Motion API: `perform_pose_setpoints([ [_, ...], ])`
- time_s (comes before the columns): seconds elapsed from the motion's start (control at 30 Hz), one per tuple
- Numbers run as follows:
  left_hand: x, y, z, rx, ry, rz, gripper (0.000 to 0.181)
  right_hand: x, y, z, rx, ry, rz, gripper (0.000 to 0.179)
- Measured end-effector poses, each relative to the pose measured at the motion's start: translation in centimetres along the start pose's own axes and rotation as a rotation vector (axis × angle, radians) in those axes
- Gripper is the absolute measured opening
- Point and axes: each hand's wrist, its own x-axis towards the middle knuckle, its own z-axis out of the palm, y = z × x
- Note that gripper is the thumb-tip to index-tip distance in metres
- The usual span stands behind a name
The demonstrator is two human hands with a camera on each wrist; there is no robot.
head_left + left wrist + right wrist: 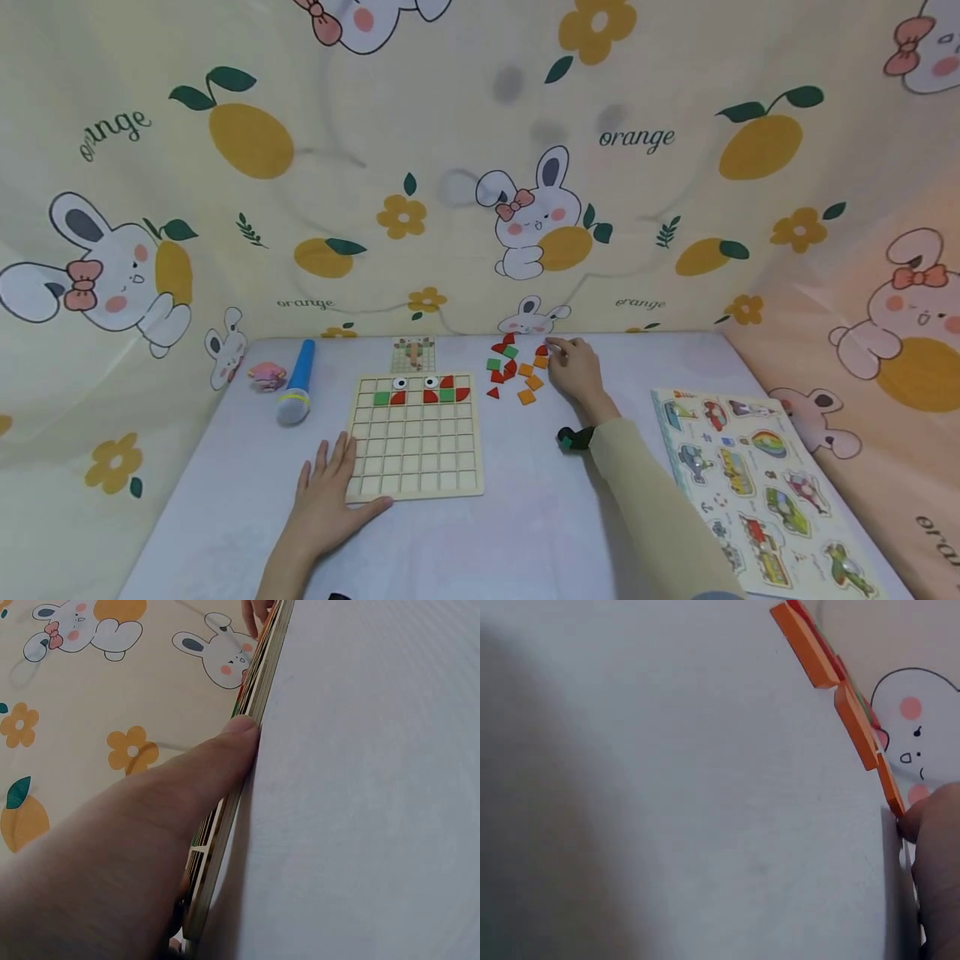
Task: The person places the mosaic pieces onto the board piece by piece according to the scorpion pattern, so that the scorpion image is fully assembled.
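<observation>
A wooden grid board (416, 454) lies on the table with two eye pieces (401, 383) and several red and green pieces (447, 394) in its upper rows. My left hand (327, 497) rests at the board's lower left corner, fingers spread along its left side and thumb along its near edge. In the left wrist view that thumb (214, 761) touches the board's edge (217, 862). Right of the board, my right hand (576, 371) reaches the loose pieces, fingers bent beside a red piece (542, 351). Whether the fingertips pinch anything is unclear. Orange squares (855, 724) lie by its thumb.
Behind the board stands a small pattern card (413, 357). A blue toy microphone (298, 383) and a pink toy (267, 377) are at the left. At the right lies a vehicle picture puzzle board (765, 492). A patterned cloth hangs behind the table.
</observation>
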Motion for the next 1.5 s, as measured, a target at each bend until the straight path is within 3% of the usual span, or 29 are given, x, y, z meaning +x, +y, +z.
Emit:
perform_pose_setpoints([
  [0.2,0.0,-0.1,0.1,0.004,-0.008,0.002,0.129,0.2,-0.2,0.0,-0.023,-0.018,-0.027,0.038],
  [0.47,0.0,0.0,-0.1,-0.009,-0.004,0.0,0.128,-0.2,-0.5,0.1,-0.019,0.003,0.02,0.034],
  [0.67,0.0,0.1,-0.1,-0.004,0.008,0.008,0.127,-0.6,-0.7,-0.1,0.048,-0.035,0.078,0.038],
  [1.07,0.1,0.0,0.0,0.002,-0.002,0.0,0.128,-1.0,-0.6,-0.1,0.019,-0.03,-0.002,0.032],
  [1.2,0.1,0.0,0.1,0.003,0.011,0.011,0.128,-1.0,-0.8,-0.4,0.031,-0.065,-0.006,0.031],
  [1.33,0.0,0.0,0.1,0.001,0.027,0.019,0.127,-1.0,-1.1,-0.8,0.059,-0.118,0.027,0.034],
  [1.5,-0.2,0.2,-0.1,-0.002,0.032,0.024,0.126,-1.0,-2.0,-1.1,0.17,-0.145,0.1,0.034],
])
